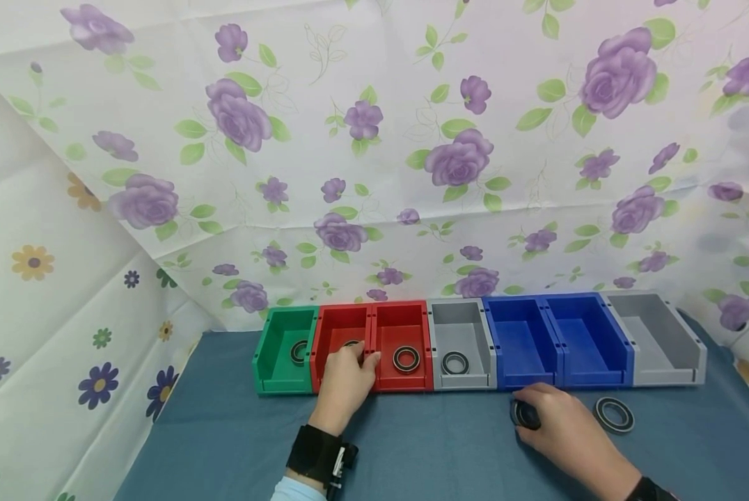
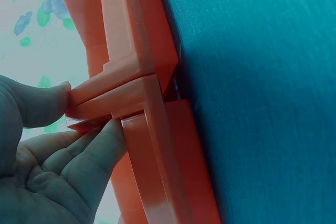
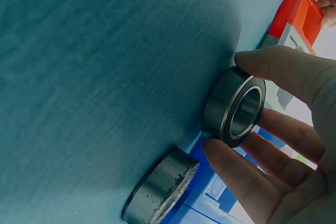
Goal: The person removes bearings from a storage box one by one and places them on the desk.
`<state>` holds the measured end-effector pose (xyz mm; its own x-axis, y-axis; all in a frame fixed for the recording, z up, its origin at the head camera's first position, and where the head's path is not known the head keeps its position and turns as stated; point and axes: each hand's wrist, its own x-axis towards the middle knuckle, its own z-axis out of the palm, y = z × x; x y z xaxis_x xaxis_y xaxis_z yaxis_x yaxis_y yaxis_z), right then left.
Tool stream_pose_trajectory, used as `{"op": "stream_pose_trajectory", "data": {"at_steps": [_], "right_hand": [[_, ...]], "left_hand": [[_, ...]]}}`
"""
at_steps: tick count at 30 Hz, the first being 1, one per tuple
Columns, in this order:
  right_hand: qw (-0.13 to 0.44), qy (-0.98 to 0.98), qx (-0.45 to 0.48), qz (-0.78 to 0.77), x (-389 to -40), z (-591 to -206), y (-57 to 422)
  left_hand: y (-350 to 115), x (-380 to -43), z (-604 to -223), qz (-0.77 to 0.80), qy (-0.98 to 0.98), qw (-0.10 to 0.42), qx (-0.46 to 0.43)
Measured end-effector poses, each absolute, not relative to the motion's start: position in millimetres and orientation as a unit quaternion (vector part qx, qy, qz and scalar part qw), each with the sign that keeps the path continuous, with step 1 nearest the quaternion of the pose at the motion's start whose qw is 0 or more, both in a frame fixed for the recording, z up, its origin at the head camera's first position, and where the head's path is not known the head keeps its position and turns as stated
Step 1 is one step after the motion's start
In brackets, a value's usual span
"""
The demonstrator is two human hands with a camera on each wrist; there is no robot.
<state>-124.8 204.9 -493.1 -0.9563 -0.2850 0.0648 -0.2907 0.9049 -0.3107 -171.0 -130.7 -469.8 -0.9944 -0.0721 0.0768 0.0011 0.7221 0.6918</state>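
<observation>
My left hand (image 1: 344, 381) pinches the adjoining side walls (image 2: 113, 94) of two red bins, thumb over one face and fingers on the other. A bearing (image 1: 351, 342) inside the left red bin (image 1: 342, 316) is partly covered by that hand; another bearing (image 1: 396, 360) lies in the right red bin (image 1: 399, 321). With thumb and fingertips, my right hand (image 1: 559, 424) grips a black-and-silver ball bearing (image 3: 218, 111) by its outer rim, close over the blue cloth before the blue bins. A second loose bearing (image 1: 628, 422) lies on the cloth to the right of this hand.
At the row's left end, a green bin (image 1: 283, 385) contains a bearing (image 1: 293, 353). A grey bin (image 1: 464, 320) holds another bearing (image 1: 445, 362). Two blue bins (image 1: 525, 379) and a right-end grey bin (image 1: 669, 377) continue the row. Behind hangs a flowered cloth (image 1: 374, 181).
</observation>
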Motion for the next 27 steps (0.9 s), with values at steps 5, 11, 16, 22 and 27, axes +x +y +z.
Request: {"op": "stream_pose_trajectory", "data": {"at_steps": [5, 11, 16, 22, 27], "right_hand": [[-0.014, -0.978, 0.141, 0.15, -126.0, -489.7, 203.0], [-0.024, -0.98, 0.14, 0.14, -126.5, -489.5, 203.0], [-0.035, -0.98, 0.137, 0.138, -126.9, -488.8, 202.5], [-0.014, -0.979, 0.149, 0.14, -126.0, -486.7, 202.5], [0.024, -0.977, 0.156, 0.147, -126.0, -481.7, 198.7]], "left_hand": [[-130.3, -170.7, -468.7, -0.376, -0.925, 0.05, 0.018], [-130.0, -170.4, -469.0, -0.375, -0.926, 0.05, 0.019], [-130.2, -171.3, -469.6, -0.376, -0.925, 0.052, 0.019], [-130.8, -171.5, -470.1, -0.373, -0.926, 0.053, 0.021], [-131.5, -170.9, -470.8, -0.376, -0.925, 0.052, 0.018]]}}
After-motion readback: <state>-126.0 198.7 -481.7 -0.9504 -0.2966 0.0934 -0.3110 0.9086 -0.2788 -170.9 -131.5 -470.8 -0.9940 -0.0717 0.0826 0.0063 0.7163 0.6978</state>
